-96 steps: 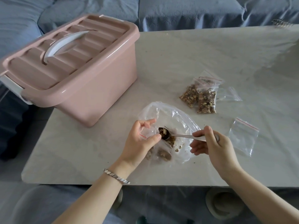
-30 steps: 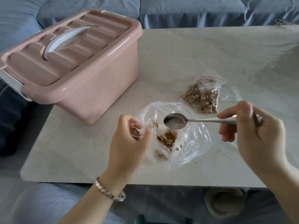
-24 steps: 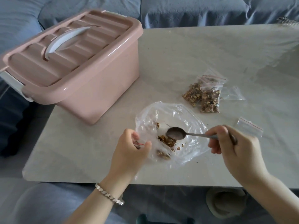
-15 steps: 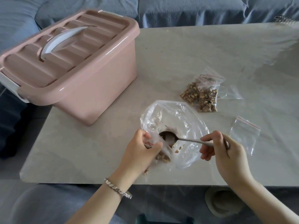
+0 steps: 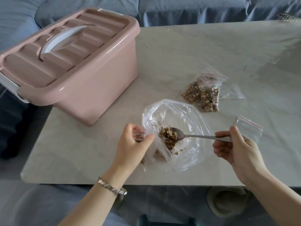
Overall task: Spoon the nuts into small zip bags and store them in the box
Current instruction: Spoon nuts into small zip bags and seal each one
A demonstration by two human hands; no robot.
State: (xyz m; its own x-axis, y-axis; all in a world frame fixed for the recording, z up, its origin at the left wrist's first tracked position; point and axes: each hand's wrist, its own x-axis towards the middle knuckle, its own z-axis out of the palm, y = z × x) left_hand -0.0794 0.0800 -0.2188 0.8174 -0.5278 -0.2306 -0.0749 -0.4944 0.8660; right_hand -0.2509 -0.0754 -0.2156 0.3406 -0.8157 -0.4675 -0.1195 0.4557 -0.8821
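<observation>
Your spoon [image 5: 187, 136] has come up out of the heap since half a second ago. Its bowl was down among the nuts then and now sits level, loaded.

A blue sofa [image 5: 195, 8] runs along the far side of the desk [image 5: 179, 54]. The pink box [image 5: 91, 82] stands on the desk's left far part with its lid on and its white handle lying flat. One corner of it juts past the desk's left edge.

The big clear bag [image 5: 192, 118] lies open on the desk in front of you, just right of the box, with a small heap of nuts [image 5: 170, 144] left in it. Beyond it to the right two filled bags [image 5: 202, 95] lie touching, one overlapping the other, and a clear empty one lies just beside them. An empty bag [image 5: 249, 128] with a red strip lies near your right grip [image 5: 236, 149], on its far side.

That right grip is grasping the end of the spoon's handle between thumb and fingers, with the bowl pointing left over the heap. Your left grip [image 5: 132, 147] is pinching the red-edged mouth of a small bag [image 5: 138, 136] between thumb and fingers. The bag hangs down behind the hand, and a few nuts show low in it. The spoon's bowl is just right of that mouth and does not reach it. A silver bracelet [image 5: 112, 187] circles your left wrist.
</observation>
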